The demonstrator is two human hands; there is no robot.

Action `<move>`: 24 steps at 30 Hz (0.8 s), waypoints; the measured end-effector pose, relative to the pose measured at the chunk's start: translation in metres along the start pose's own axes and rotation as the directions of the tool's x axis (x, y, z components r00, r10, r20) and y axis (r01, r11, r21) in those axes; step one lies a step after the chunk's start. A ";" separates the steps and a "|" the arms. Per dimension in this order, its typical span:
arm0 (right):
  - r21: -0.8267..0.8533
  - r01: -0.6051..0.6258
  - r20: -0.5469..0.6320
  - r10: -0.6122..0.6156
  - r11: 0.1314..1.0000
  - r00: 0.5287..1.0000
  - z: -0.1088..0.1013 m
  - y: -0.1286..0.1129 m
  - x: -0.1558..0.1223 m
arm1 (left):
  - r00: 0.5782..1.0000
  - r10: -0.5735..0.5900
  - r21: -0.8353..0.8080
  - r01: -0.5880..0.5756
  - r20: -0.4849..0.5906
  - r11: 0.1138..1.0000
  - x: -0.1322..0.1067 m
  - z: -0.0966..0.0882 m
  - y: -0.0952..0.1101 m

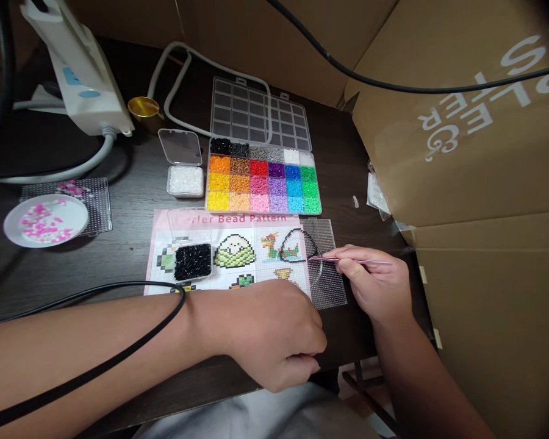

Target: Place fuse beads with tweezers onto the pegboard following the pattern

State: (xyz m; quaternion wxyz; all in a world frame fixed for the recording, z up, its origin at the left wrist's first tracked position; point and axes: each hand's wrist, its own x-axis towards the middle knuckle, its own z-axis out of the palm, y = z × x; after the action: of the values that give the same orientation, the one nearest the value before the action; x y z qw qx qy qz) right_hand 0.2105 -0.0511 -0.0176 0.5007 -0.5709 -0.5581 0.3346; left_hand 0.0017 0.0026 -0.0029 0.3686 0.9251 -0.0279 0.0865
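Observation:
My right hand (376, 280) is closed around thin pink tweezers (343, 260), whose tip touches a clear pegboard (327, 280) bearing a curved line of black beads (302, 242). The pegboard lies over a bead pattern sheet (229, 253). My left hand (274, 332) rests at the table's near edge by the pegboard's lower corner, fingers curled under; whether it holds anything is hidden. A small open box of black beads (193, 261) sits on the sheet.
A multi-colour bead organiser (264, 177) with its lid open lies behind the sheet, a box of white beads (185, 180) beside it. A white plate of pink beads (46, 221) sits left on another pegboard. Cardboard boxes (476, 152) wall the right. Cables cross the table.

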 end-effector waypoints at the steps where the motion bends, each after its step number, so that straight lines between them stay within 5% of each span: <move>1: 0.006 -0.005 -0.004 0.005 1.000 1.000 0.000 0.000 0.000 | 1.000 0.002 -0.002 -0.002 -0.005 1.000 0.000 0.000 0.000; 24: 0.031 -0.041 -0.043 0.043 0.999 0.998 -0.001 0.005 -0.001 | 1.000 0.001 -0.003 -0.001 0.004 1.000 0.001 -0.001 0.001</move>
State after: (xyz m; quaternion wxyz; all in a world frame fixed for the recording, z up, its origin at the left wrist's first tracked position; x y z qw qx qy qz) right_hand 0.2125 -0.0517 -0.0228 0.5142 -0.5822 -0.5297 0.3407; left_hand 0.0025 0.0023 -0.0015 0.3698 0.9247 -0.0292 0.0850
